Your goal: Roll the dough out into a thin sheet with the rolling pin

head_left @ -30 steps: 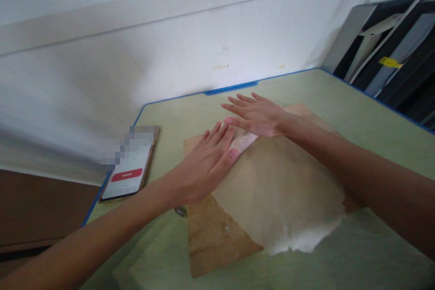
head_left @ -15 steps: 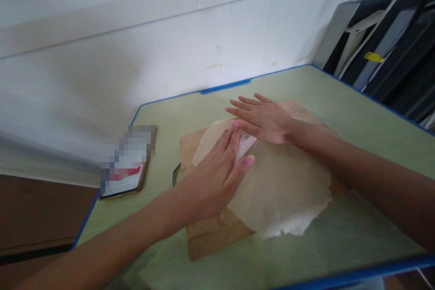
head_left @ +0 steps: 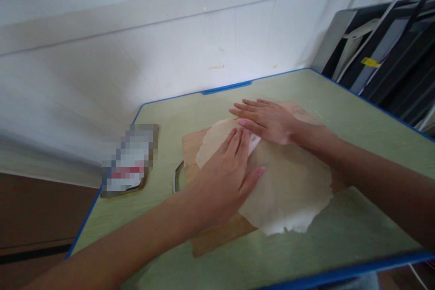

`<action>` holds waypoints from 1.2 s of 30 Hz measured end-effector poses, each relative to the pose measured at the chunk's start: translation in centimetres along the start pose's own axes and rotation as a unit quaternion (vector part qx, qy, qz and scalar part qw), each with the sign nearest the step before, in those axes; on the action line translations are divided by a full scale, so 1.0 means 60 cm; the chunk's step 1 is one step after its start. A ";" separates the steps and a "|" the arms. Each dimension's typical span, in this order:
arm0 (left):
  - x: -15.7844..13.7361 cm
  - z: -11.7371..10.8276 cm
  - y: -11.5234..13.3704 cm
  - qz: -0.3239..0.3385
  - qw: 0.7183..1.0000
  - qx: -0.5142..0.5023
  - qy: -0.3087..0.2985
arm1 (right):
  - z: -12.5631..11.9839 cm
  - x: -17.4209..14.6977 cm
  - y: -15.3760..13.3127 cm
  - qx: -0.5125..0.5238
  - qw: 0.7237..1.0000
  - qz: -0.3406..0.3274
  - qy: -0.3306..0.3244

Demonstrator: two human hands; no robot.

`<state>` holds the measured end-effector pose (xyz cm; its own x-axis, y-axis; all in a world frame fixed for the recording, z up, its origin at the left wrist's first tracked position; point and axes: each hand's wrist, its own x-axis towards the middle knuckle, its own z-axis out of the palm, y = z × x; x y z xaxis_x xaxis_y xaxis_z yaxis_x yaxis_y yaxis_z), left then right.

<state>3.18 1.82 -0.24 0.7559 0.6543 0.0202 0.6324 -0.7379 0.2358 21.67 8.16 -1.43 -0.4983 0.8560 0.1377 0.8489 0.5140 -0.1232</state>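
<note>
A wide, thin sheet of dough (head_left: 288, 186) lies over a wooden board (head_left: 217, 238), and its ragged near edge hangs past the board. Across the dough, mostly covered by my hands, is a whitish, flour-dusted rolling pin (head_left: 253, 143). My left hand (head_left: 220, 181) lies flat over the pin's near part, fingers stretched out and thumb apart on the dough side. Farther back, my right hand (head_left: 267, 120) rests palm down over the pin's far part with fingers extended. Both hands are open, pressing rather than gripping.
The green table (head_left: 159, 231) has a blue edge and stands against a white wall (head_left: 176, 59). A phone with a blurred screen (head_left: 132, 158) lies at the left. A metal handle (head_left: 175, 176) sticks out from the board. Dark flat panels (head_left: 401, 68) lean at the right.
My left hand has shifted a little to the right over the pin. My right hand has moved slightly, its fingers closer together. The view has shifted slightly.
</note>
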 end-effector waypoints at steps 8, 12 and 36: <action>0.017 -0.014 -0.064 -0.032 0.999 0.027 -0.015 | -0.005 0.072 -0.012 0.003 0.995 0.062 -0.073; 0.024 -0.018 -0.092 -0.052 0.999 0.007 -0.015 | 0.004 0.093 -0.007 0.015 0.996 0.077 -0.053; 0.017 -0.010 -0.034 -0.028 0.999 0.039 0.016 | 0.001 0.025 -0.016 -0.032 0.995 0.093 -0.016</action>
<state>2.59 4.10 -0.13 0.7147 0.6983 0.0400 0.6852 -0.7105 0.1602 20.11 8.97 -1.19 -0.3362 0.9379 0.0860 0.9359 0.3429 -0.0807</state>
